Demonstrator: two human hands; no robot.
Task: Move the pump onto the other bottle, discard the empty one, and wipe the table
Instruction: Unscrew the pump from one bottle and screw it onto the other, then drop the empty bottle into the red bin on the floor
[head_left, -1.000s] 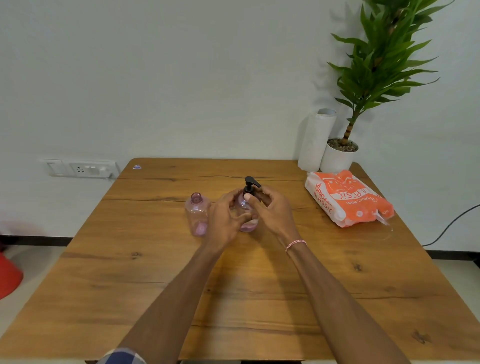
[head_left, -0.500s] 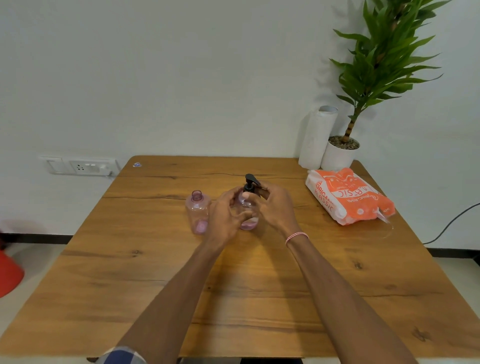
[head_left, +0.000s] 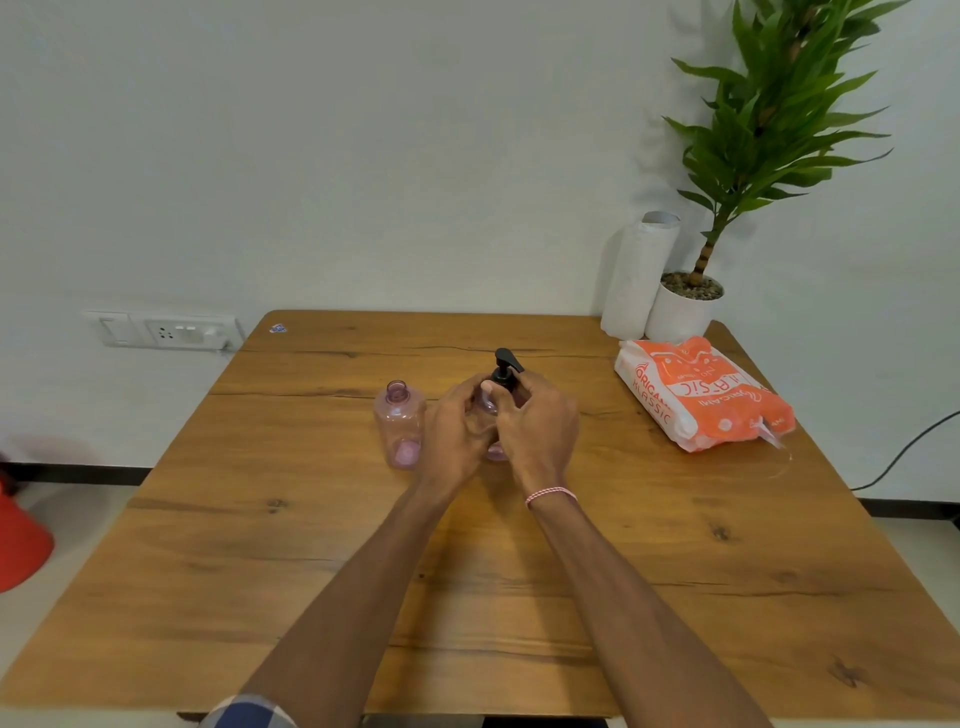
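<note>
Pump (head_left: 506, 370), black, upright atop a clear pinkish bottle (head_left: 493, 451) near the middle of a wooden bench (head_left: 675, 571), nozzle aimed toward the far right. Right hand (head_left: 540, 431) clenched around the pump's collar from the right side, thumb and fingers wrapped at the neck; left hand (head_left: 452, 434) clasped around the bottle's body from the left, steadying it upright. Both grips closed on their holds, bottle largely hidden between the palms, base apparently resting on the wood. Second bottle (head_left: 399, 426), same tint, open-necked and capless, standing just left of the left hand, apart from it, long axis vertical like the first. Likely step: unscrewing the pump, judging from the collar grip; threads hidden, so degree of loosening impossible to tell. Coming move turning on one relation: open neck lying directly left of the pump, closer to the left hand, so a lift straight up along the bottle's axis, then a short carry leftward across the left hand's knuckles, with the dip tube needing to clear both rims. Elsewhere on the bench: orange tissue pack (head_left: 701, 395) at far right, paper towel roll (head_left: 639, 275) and potted plant (head_left: 685, 306) in the far right corner. White wall behind, socket plate (head_left: 163, 330) at left, red object (head_left: 18, 540) on the floor at the frame's left edge.
</note>
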